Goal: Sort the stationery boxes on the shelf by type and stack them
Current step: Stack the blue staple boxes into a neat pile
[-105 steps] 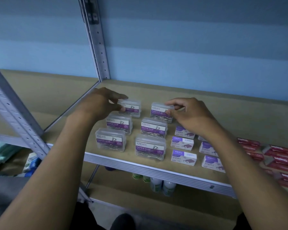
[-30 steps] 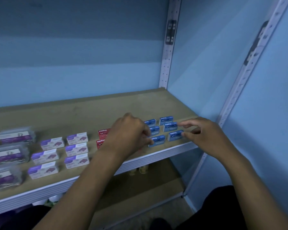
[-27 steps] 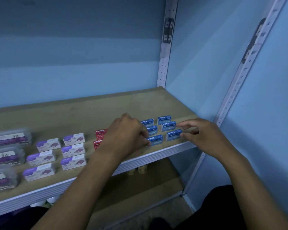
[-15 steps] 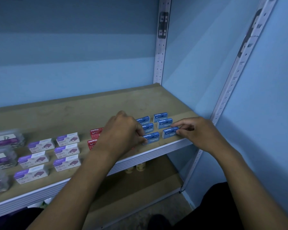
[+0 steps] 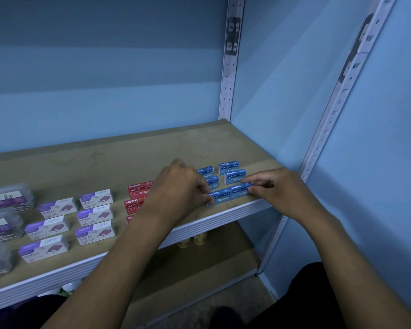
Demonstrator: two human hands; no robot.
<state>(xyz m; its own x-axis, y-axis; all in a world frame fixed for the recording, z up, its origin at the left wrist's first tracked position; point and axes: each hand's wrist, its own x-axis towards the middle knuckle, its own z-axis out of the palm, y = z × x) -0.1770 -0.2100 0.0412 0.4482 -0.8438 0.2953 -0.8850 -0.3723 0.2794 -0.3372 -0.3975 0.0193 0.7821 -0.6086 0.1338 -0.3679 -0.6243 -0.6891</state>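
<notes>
The left hand (image 5: 178,186) hid most of the red staple boxes (image 5: 138,189), pinching the front-left blue staple box (image 5: 220,197). The right hand (image 5: 279,188) pinched its neighbour (image 5: 240,189) near the shelf (image 5: 223,217) front lip; bare board lay behind.

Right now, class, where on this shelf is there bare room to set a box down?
The bare back strip of the shelf behind all rows, toward the wall. The front is crowded: purple boxes, red boxes, blue boxes.
</notes>
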